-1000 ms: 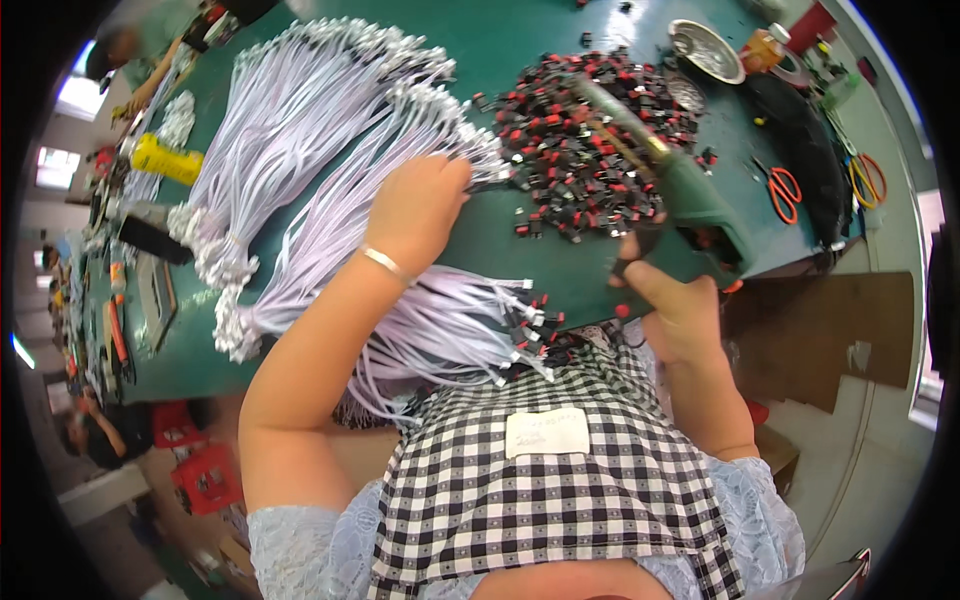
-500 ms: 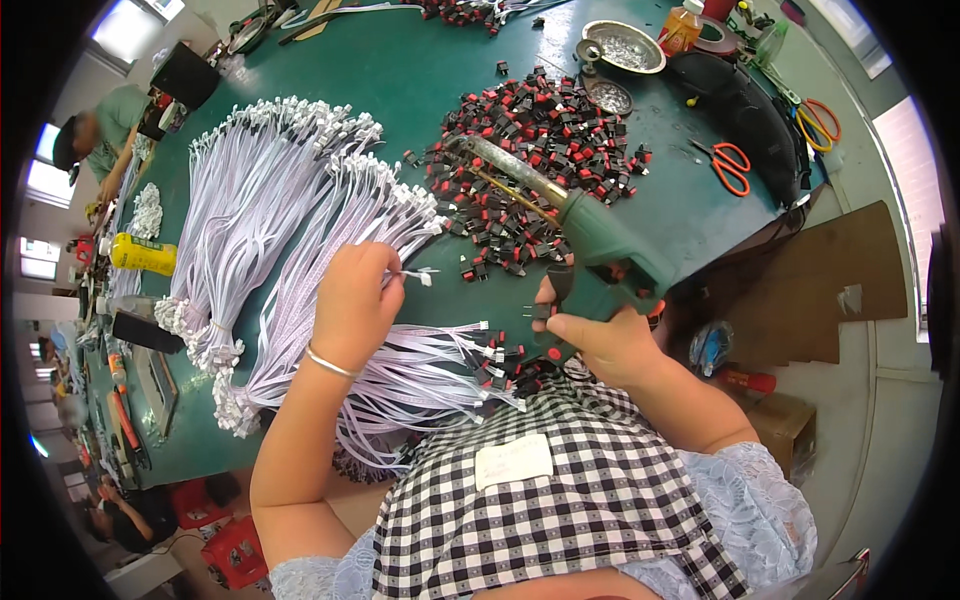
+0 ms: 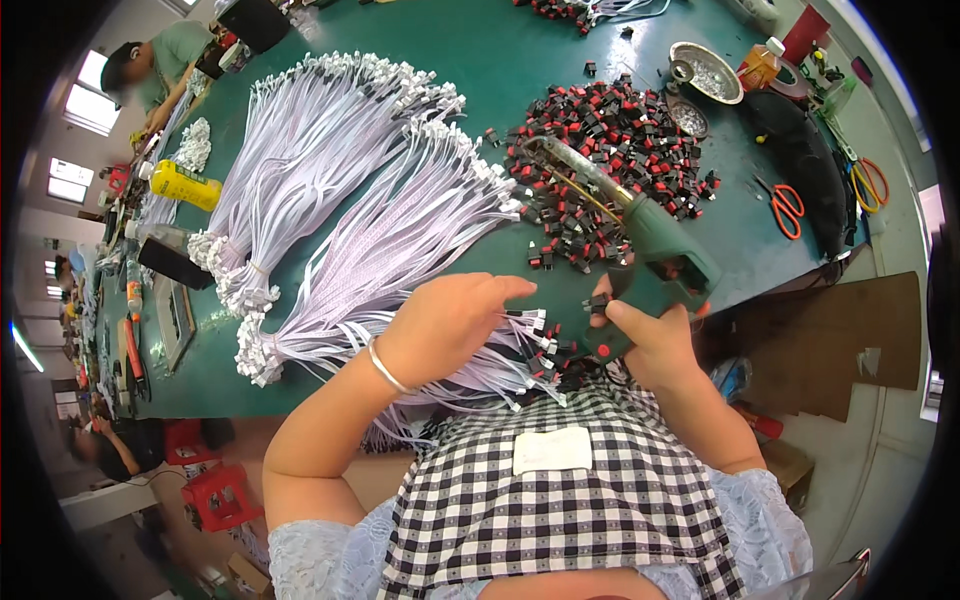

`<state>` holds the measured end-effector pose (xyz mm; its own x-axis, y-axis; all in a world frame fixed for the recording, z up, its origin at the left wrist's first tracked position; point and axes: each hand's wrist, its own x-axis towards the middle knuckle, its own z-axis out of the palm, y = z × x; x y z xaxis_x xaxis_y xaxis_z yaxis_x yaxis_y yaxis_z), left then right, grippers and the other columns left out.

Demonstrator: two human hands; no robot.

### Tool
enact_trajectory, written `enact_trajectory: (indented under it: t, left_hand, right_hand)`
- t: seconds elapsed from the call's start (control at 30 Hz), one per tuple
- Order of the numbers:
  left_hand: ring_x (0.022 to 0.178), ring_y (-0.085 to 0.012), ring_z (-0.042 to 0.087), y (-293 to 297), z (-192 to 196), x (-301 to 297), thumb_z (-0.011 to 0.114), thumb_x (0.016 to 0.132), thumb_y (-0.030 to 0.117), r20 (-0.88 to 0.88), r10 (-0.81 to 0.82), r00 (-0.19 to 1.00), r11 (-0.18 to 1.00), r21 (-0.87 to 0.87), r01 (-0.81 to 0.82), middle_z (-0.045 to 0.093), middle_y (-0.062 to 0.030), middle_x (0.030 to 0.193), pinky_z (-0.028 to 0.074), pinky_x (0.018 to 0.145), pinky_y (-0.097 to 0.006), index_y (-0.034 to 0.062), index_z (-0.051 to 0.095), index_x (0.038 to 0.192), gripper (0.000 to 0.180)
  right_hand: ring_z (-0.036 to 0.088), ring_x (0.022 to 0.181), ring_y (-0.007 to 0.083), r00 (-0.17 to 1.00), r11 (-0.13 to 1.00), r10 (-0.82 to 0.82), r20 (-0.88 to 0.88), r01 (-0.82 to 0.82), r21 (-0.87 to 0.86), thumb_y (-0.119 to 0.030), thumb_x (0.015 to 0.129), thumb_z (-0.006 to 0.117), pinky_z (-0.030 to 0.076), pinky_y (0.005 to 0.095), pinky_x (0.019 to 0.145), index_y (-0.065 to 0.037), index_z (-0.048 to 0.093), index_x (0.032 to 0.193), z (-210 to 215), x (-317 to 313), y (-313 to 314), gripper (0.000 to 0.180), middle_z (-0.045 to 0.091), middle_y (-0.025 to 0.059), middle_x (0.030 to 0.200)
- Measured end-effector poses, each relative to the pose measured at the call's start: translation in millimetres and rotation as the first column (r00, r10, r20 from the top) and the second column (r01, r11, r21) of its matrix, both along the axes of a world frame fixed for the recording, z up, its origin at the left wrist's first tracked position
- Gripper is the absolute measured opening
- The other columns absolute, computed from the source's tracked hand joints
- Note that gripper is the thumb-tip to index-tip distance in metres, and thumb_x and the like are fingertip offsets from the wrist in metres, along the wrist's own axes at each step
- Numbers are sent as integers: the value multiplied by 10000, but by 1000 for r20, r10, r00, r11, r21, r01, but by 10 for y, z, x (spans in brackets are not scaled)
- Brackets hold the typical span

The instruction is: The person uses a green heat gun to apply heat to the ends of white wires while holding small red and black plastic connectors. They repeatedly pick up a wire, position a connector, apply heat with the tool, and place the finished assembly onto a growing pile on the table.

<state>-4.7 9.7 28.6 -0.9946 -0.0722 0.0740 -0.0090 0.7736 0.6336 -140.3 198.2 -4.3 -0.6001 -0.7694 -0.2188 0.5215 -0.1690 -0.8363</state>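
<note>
Head view: the left hand (image 3: 445, 325) lies over the near end of a fan of pale lilac ribbon cables (image 3: 400, 240) on the green worktop (image 3: 520, 70), its grip curled, thumb and forefinger pinched on the white-tipped cable ends (image 3: 528, 322) that point toward the right hand. A silver bangle (image 3: 384, 366) rings the wrist. The right hand (image 3: 650, 335) is just to the right of those cable ends, its grip closed, finger and thumb nipping a small black-and-red connector (image 3: 598, 301). Beyond the right hand, touching the heap, lies a green glue gun (image 3: 650, 235) with its metal nozzle pushed into a pile of black-and-red connectors (image 3: 610, 150). Further right of the pile sit orange-handled scissors (image 3: 787, 207), and beyond the pile a round metal dish (image 3: 705, 70). Left of the cable fan stands a yellow bottle (image 3: 182, 184). At the far left corner another person (image 3: 160, 65) in a green shirt bends over the worktop.
</note>
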Motion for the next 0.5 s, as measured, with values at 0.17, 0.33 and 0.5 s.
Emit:
enact_trajectory:
  t: [0.17,0.33,0.5]
  left_hand:
    - [687,-109,520,-94,-132,76,525,732,-11,124,109,986,934,328,-145,538,-48,772,442,597,-240,32,552,1044,317]
    - [682,-132,523,-102,-122,40,550,734,33,34,59,998,951,303,-66,544,-61,791,427,575,-246,20,579,958,226]
    - [644,-160,532,-73,11,31,573,742,39,27,153,988,955,253,-155,556,-81,758,420,562,-256,2,595,854,120]
  right_hand:
    - [576,768,150,998,998,59,32,-60,29,-61,774,618,487,273,677,-5,531,998,12,77,-149,247,574,68,918]
    - [578,772,151,999,997,36,-15,-35,73,-46,779,607,493,273,684,-3,542,981,46,123,-267,217,578,69,910]
    - [576,793,162,999,999,47,12,-46,-18,-26,772,604,500,299,715,12,518,1011,52,130,-374,257,574,79,912]
